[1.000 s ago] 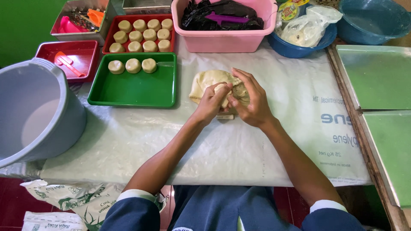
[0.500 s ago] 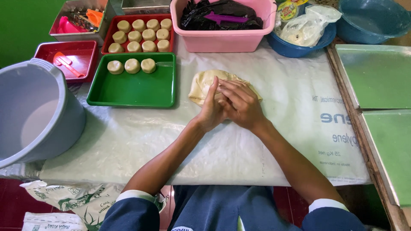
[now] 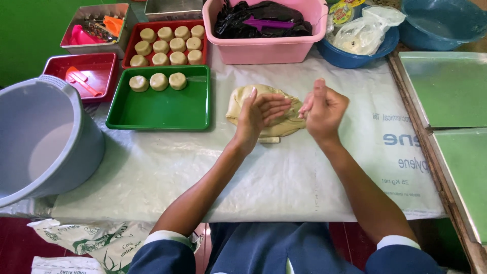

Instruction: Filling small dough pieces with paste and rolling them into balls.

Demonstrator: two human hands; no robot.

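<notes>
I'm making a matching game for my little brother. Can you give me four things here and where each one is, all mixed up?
Things:
1. three dough rounds
2. black plastic bag
3. dough lump
4. grey bucket

Places:
A. in the pink tub
B. at the table's left edge
C. in the green tray
D. under both hands

Pairs: 1-C, 2-A, 3-D, 4-B

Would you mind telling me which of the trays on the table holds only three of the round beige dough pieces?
The green rectangular plastic tray, left of the left hand; the red tray behind it is nearly full.
</notes>
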